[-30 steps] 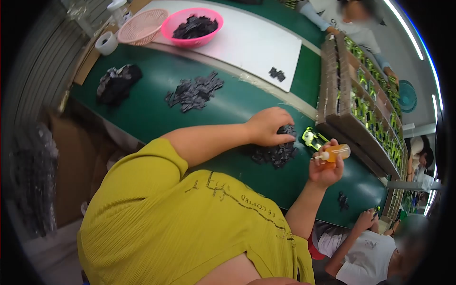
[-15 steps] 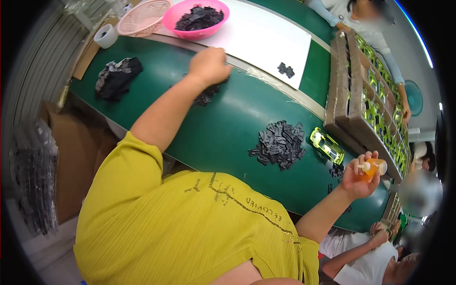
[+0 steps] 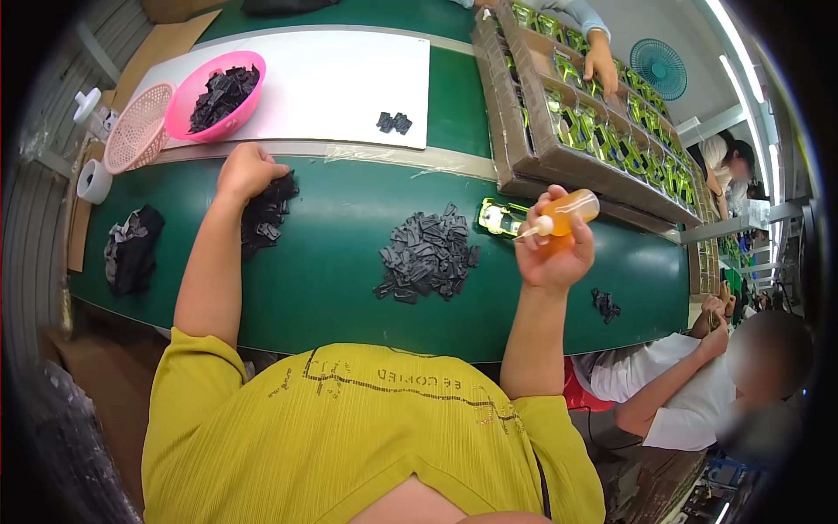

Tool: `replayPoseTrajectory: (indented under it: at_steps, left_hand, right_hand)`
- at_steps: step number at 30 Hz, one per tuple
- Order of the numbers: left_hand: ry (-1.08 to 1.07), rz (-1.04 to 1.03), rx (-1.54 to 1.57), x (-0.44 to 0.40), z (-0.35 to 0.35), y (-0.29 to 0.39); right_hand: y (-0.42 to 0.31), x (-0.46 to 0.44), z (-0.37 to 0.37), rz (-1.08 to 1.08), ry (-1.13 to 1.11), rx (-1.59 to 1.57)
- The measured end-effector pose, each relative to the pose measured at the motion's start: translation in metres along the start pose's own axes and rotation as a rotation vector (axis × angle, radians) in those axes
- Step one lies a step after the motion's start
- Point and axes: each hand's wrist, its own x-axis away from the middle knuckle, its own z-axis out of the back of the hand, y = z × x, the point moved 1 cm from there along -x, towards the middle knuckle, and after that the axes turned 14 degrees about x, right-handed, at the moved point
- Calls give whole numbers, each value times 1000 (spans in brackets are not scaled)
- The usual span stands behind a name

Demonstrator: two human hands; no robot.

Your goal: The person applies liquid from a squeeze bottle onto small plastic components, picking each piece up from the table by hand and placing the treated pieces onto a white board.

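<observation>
Upside down on the yellow shirt [image 3: 375,445], "COPIED" can be read; the word beside it is unclear. The right hand [image 3: 556,249] wraps its fingers around an orange bottle [image 3: 576,208], nozzle pointing left, partly hiding a green-framed part [image 3: 500,217]. Left of that part lies a loose black pile [image 3: 426,253] on the green table [image 3: 340,306]. The left hand [image 3: 248,172] curls its fingers over a farther heap [image 3: 262,220]; whether they pinch a piece, I cannot tell. Beyond stand a pink bowl [image 3: 180,109], partly on a white board [image 3: 332,87], and a cardboard tray [image 3: 513,144], cut off above.
</observation>
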Motion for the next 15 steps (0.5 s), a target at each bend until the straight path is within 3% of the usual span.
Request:
replayPoseTrajectory:
  at_steps: [4, 10, 13, 15]
  left_hand:
    - [-44, 36, 180, -3, 1, -4]
    - [-45, -175, 521, 21, -4, 28]
    - [-226, -106, 799, 48, -26, 62]
    - [-441, 6, 807, 63, -47, 81]
  right_hand:
    - [9, 3, -3, -35, 8, 7]
    - [8, 1, -1, -54, -27, 7]
    - [8, -6, -9, -63, -17, 47]
    - [7, -10, -16, -75, -34, 49]
